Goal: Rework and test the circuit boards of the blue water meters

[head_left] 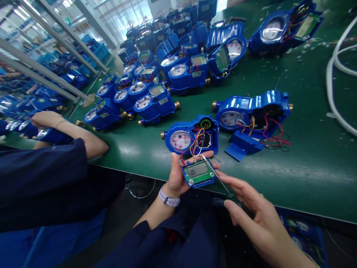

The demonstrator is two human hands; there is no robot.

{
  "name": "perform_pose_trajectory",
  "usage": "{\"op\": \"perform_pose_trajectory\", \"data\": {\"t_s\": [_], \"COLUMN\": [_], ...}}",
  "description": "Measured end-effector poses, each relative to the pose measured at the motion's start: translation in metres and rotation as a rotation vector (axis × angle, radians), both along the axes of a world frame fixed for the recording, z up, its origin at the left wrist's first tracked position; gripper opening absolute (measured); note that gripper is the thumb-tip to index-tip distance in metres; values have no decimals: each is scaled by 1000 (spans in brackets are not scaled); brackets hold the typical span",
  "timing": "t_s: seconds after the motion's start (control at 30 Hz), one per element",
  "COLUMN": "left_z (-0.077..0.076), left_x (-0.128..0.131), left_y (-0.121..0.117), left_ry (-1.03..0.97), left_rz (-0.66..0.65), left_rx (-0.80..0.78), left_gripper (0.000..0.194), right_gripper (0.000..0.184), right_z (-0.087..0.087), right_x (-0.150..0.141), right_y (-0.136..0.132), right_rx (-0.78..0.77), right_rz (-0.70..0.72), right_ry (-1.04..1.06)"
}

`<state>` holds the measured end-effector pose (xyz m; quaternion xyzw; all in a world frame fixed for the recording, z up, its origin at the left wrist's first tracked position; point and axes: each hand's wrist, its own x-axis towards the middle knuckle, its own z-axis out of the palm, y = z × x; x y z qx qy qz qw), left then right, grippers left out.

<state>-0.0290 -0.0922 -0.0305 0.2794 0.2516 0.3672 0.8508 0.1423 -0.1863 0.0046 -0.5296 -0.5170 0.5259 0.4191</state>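
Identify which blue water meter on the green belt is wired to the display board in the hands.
The open water meter just above the left hand: its coloured wires run down to the held display board. The others lie farther off.

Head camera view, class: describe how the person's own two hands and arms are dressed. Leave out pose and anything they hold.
Both forearms end in dark navy sleeves, pushed back from the wrists. The left hand is bare, with a white band like a watch strap on its wrist. The right hand is bare too: no glove, ring or wristband shows. The fingers are uncovered.
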Motion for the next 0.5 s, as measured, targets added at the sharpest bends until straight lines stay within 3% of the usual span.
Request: {"op": "perform_pose_trajectory", "data": {"t_s": [0.23, 0.37, 0.5], "left_z": [1, 1, 1], "left_x": [-3, -4, -4], "left_y": [-2, -4, -4], "left_ry": [3, 17, 80], "left_rz": [-75, -69, -24], "left_rx": [44, 117, 156], "left_gripper": [95, 93, 92], "right_gripper": [27, 34, 45], "right_z": [14, 20, 23], "right_x": [22, 28, 29], "right_y": [-3, -8, -10], "right_rx": [169, 329, 436], "right_rz": [-63, 44, 214], "right_ry": [-253, -480, -520]}}
